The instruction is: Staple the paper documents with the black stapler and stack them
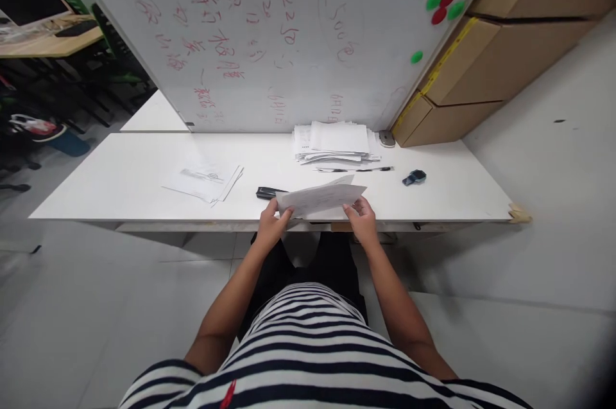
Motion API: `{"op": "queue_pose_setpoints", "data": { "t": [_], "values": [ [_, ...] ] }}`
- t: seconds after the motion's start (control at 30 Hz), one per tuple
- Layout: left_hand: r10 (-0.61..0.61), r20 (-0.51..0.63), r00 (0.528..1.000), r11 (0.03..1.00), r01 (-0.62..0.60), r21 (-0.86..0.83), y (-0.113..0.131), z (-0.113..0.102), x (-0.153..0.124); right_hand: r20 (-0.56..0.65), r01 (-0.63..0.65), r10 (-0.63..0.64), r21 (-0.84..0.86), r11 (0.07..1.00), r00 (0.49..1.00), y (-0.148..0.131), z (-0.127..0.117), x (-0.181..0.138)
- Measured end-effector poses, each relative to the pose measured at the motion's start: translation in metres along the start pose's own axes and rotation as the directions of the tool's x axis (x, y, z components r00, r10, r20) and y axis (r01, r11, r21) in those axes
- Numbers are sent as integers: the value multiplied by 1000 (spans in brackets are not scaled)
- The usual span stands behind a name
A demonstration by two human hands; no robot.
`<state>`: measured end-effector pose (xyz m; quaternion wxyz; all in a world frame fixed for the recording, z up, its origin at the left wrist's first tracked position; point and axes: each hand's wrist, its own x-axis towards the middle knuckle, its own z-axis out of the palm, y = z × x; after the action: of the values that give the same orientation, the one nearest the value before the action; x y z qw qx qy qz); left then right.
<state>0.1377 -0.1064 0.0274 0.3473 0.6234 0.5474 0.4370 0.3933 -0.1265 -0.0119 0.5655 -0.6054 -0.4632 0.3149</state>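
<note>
Some paper sheets [320,200], left hand [272,221] nearly closed, pinching one end, right hand [362,219] pinching the other

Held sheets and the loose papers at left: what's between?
A black stapler near the held sheets, then bare desk to the loose papers; the head view shows it.

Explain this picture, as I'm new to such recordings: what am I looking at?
No machine here: a person works bare-handed, seen from a camera on their head, looking forward and down. The left hand and right hand hold papers by the near edge of the table. Partly hidden behind the papers is a black object, perhaps a stapler. Sheets lie to the left; farther back is a stack, with a pen-like item before it and what looks like a watch to the right. A whiteboard stands behind.
</note>
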Motion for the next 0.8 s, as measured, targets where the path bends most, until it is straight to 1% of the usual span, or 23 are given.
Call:
{"op": "queue_pose_setpoints", "data": {
  "t": [0.13,0.17,0.23,0.27,0.4,0.47,0.5,0.53,0.63,0.67,0.73,0.8],
  "values": [
    [-2,1,1000,999,3,-32,0,1,2,12,11,-12,71,997,1000,-1,-8,9],
    [-4,-8,1000,1000,3,-26,0,2,1,47,-3,-2,105,994,999,-1,-9,10],
    [-9,-26,1000,1000,9,-8,-1,2,1,155,-66,38,179,982,987,-1,-11,12],
    [-5,-25,1000,1000,5,-5,-1,2,1,182,-91,55,199,976,982,0,-11,13],
    [69,18,997,997,-70,16,4,-1,4,140,-113,92,157,981,986,9,-8,21],
    [116,47,992,992,-119,48,9,-2,7,202,-136,103,154,979,974,10,-8,28],
    [139,66,988,988,-142,55,11,-2,10,226,-131,93,157,979,970,10,-8,32],
    [158,88,983,985,-163,52,14,-2,12,217,-105,70,152,983,974,8,-8,36],
    [187,152,971,981,-192,22,18,1,17,103,15,-25,97,995,994,-2,-12,45],
    [184,162,969,982,-190,21,17,2,18,93,34,-42,91,995,995,-5,-13,46],
    [164,155,974,984,-173,46,13,6,19,166,29,-43,88,996,985,-10,-14,46],
    [151,90,984,983,-159,93,2,8,18,252,17,-34,70,997,967,-10,-12,44]
  ]
}}
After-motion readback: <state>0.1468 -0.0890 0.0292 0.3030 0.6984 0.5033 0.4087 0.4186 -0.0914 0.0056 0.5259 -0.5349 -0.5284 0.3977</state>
